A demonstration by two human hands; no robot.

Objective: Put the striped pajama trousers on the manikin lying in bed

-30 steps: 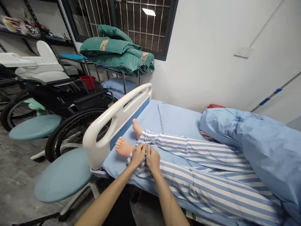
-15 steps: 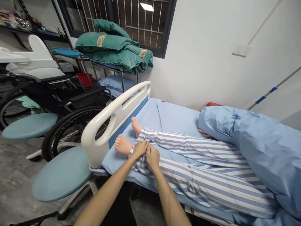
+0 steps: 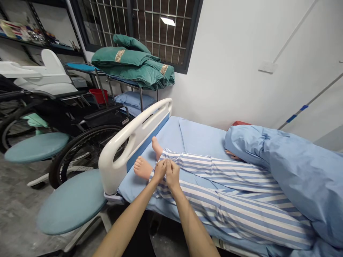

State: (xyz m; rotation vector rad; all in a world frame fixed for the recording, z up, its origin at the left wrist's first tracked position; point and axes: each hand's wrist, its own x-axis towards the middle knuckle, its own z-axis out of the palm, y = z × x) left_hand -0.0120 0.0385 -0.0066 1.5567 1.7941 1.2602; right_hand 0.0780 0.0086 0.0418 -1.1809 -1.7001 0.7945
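On the bed lie two legs in blue-and-white striped trousers (image 3: 235,200), with bare, smooth feet that look like a manikin's. My left hand (image 3: 160,171) is closed at the lower end of the near trouser leg, just beside the near foot (image 3: 143,167). Pressed close against it, my right hand (image 3: 172,174) is closed too, thumbs side by side. Both appear to pinch the striped cloth, though the fingertips are mostly hidden. The far foot (image 3: 157,148) points up behind my left hand.
A white footboard (image 3: 108,171) rises left of the feet. A blue quilt (image 3: 284,167) covers the upper body; part of a hand (image 3: 232,155) shows at its edge. Round stools (image 3: 72,201) and a wheelchair (image 3: 88,142) stand left. Green bedding (image 3: 139,67) is stacked under the window.
My two hands have drawn together and curled more tightly at the trouser leg. The view has tipped slightly upward; the legs and bedding lie as before.
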